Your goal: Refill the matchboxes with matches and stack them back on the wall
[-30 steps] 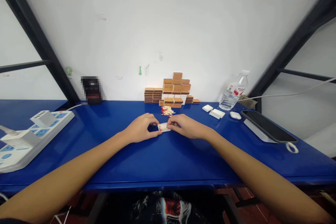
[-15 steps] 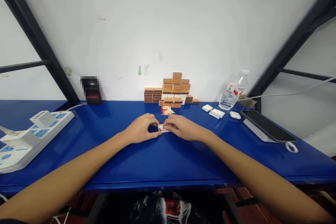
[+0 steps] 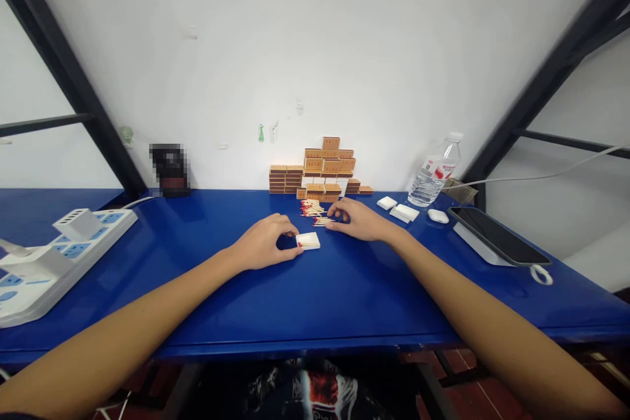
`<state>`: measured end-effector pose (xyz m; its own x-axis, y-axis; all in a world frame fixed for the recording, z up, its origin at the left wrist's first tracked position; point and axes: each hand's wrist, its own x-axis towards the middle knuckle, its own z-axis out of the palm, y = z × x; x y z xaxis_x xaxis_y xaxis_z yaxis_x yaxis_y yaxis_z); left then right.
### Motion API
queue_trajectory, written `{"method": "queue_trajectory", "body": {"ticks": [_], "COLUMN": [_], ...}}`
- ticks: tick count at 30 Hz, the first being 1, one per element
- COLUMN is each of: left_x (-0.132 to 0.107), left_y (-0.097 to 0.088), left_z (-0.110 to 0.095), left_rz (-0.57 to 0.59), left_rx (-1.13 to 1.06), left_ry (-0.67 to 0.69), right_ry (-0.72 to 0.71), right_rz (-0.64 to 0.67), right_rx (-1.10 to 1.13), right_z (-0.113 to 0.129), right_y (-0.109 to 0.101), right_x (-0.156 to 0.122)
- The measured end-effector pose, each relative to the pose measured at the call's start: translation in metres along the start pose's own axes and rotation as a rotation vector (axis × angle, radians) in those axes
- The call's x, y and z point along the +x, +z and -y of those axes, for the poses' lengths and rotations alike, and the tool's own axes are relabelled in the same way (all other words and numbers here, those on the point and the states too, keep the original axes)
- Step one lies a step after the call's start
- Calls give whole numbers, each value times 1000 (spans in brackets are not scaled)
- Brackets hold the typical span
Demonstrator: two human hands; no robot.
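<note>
My left hand (image 3: pixel 266 241) is closed on the left end of a small white matchbox tray (image 3: pixel 310 241), its thumb and fingers at the near and far corners. The tray lies on the blue table, with a few red-tipped matches inside at its left. Further back, my right hand (image 3: pixel 357 219) has its thumb and index finger slightly apart at the right end of a small bunch of matches (image 3: pixel 322 221). Whether the fingertips touch those matches is hard to tell. A larger loose pile of matches (image 3: pixel 311 207) lies just behind the bunch, heads mostly to the left.
Brown matchboxes (image 3: pixel 329 164) are stacked against the wall. White trays (image 3: pixel 405 212), a water bottle (image 3: pixel 433 174), a white earbud case (image 3: pixel 438 216) and a phone (image 3: pixel 497 235) stand right. A power strip (image 3: pixel 93 256) occupies the left side of the blue table (image 3: pixel 295 308).
My right hand has left the tray and moved back and right to the matches, uncovering the tray and the small bunch. My left hand stays at the tray.
</note>
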<state>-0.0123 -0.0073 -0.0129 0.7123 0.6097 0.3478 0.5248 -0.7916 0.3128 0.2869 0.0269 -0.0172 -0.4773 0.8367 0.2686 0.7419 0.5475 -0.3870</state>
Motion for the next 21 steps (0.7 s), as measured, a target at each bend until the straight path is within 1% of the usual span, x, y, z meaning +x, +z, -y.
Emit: {"method": "queue_trajectory", "body": {"ticks": [3, 6, 12, 17, 21], "left_x": [0, 0, 1, 0, 0], "left_y": [1, 1, 1, 1, 0], "left_z": [0, -1, 0, 1, 0], "left_rz": [-1, -2, 0, -6, -6], "left_rx": [0, -1, 3, 3, -3], "left_ry": [1, 0, 3, 4, 9], "right_ry": [10, 15, 47, 23, 52], "right_rz": [4, 39, 124, 128, 152], "right_rx": [17, 1, -44, -58, -100], "right_z": [4, 10, 12, 16, 22], "right_y": [8, 10, 6, 4, 4], "right_x": [5, 8, 6, 5, 5]}}
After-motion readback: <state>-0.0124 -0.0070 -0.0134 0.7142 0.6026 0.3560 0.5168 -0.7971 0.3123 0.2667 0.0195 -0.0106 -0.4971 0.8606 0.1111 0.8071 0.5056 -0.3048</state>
